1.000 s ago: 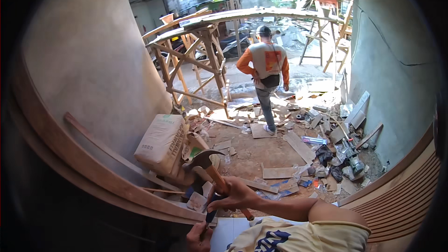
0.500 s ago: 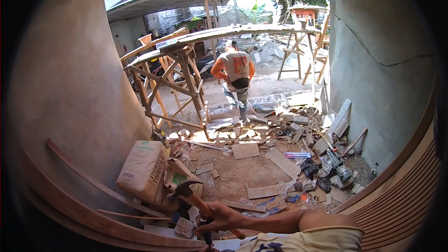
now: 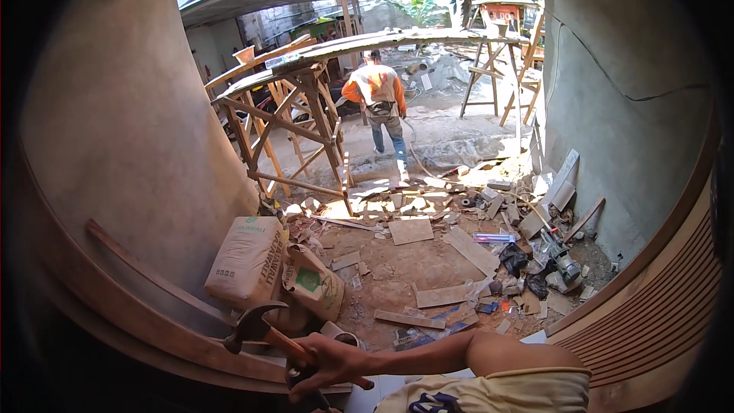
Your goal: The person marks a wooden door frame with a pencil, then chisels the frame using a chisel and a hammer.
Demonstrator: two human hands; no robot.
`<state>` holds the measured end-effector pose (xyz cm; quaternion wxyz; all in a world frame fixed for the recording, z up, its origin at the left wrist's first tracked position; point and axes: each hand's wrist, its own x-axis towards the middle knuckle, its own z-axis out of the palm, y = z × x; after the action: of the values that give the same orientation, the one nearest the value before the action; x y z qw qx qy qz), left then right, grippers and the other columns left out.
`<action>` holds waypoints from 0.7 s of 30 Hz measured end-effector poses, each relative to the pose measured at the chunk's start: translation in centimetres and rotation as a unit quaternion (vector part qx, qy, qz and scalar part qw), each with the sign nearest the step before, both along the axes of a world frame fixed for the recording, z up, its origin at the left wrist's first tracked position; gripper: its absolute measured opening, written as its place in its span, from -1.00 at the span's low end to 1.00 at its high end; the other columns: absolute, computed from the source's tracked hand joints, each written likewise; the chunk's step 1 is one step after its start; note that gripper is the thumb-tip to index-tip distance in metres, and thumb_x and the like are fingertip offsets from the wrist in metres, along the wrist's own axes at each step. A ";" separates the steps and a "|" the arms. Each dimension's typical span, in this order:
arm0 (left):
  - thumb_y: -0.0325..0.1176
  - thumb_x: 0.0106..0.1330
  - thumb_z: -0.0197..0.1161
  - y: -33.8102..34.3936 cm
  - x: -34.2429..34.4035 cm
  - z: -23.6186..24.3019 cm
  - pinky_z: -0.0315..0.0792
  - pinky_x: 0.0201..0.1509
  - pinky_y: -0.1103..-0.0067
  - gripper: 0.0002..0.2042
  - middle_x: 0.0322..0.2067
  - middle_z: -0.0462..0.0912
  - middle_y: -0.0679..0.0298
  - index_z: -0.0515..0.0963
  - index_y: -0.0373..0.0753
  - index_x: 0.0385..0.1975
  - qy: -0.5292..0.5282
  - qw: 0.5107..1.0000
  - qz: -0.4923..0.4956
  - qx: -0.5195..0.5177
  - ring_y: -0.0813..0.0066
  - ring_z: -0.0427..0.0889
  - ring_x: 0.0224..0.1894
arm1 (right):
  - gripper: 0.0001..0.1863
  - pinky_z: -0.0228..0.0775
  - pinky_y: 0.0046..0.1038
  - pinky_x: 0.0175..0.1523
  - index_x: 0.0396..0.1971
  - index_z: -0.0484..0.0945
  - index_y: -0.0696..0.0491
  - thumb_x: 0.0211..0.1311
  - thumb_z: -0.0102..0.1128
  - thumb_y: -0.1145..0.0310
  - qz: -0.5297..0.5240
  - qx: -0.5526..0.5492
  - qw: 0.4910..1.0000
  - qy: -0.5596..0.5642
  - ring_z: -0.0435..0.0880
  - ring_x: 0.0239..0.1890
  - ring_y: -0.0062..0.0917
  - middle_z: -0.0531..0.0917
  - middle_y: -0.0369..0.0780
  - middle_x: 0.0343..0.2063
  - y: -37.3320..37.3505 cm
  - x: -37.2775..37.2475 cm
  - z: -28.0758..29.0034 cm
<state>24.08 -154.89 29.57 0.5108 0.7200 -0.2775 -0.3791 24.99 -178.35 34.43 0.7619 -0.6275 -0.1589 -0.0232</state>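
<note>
My right hand [image 3: 330,363] is closed around the wooden handle of a claw hammer [image 3: 281,339] near the lower edge. The hammer's dark curved head points left, and the handle's end sticks out past my fist. A dark object [image 3: 300,376] shows just below my fingers; I cannot make out its kind or whether the hand also holds it. My right forearm reaches in from the right, out of a pale yellow sleeve. My left hand cannot be made out. Beyond the hammer stand a full paper sack [image 3: 246,261] and a slumped, opened sack [image 3: 313,281].
Another person [image 3: 376,99] in an orange-sleeved top walks outside beside a wooden scaffold [image 3: 306,126]. Boards, rubble and plastic litter the dirt floor; a power tool [image 3: 562,262] lies at right. Plastered walls flank the opening, with a slatted wooden door leaf [image 3: 657,321] at right.
My right hand and the hammer have moved left and slightly down in the picture. The other person has stepped farther away, one arm now hanging down. The view has shifted slightly.
</note>
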 end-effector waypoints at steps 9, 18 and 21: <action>-0.45 0.39 0.24 11.4 1.1 5.8 0.49 -0.17 0.47 -0.72 -0.15 0.65 0.10 0.53 -0.34 0.06 -0.071 0.956 0.266 -0.100 0.29 0.66 -0.17 | -0.58 0.13 -0.55 -0.45 -0.18 0.63 0.07 0.01 0.61 0.23 -0.061 -0.060 0.990 -0.112 0.30 -0.56 -0.74 0.35 -0.45 -0.62 0.1 2.1 -0.1; -0.41 0.43 0.24 16.5 3.1 26.1 0.50 -0.26 0.58 -0.72 -0.15 0.64 0.10 0.43 -0.33 0.06 -0.510 0.634 0.478 -0.331 0.34 0.67 -0.18 | -0.79 0.28 -0.71 -0.57 -0.27 0.56 0.19 0.11 0.40 0.57 -0.152 0.050 0.987 -0.022 0.51 -0.64 -0.77 0.62 -0.32 -0.56 -0.5 4.5 -0.4; -0.36 0.45 0.23 13.2 6.3 37.3 0.53 -0.07 0.54 -0.71 -0.12 0.69 0.03 0.45 -0.37 0.05 -0.649 0.569 0.398 -0.311 0.33 0.71 -0.08 | -0.78 0.19 -0.73 -0.65 -0.30 0.55 0.18 0.14 0.43 0.46 -0.139 0.047 0.989 -0.030 0.45 -0.72 -0.81 0.59 -0.35 -0.59 -0.9 5.9 0.8</action>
<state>30.41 -141.73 66.83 0.4849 0.6071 -0.3211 0.5415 30.88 -179.24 35.27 0.7749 -0.6059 -0.0916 -0.1549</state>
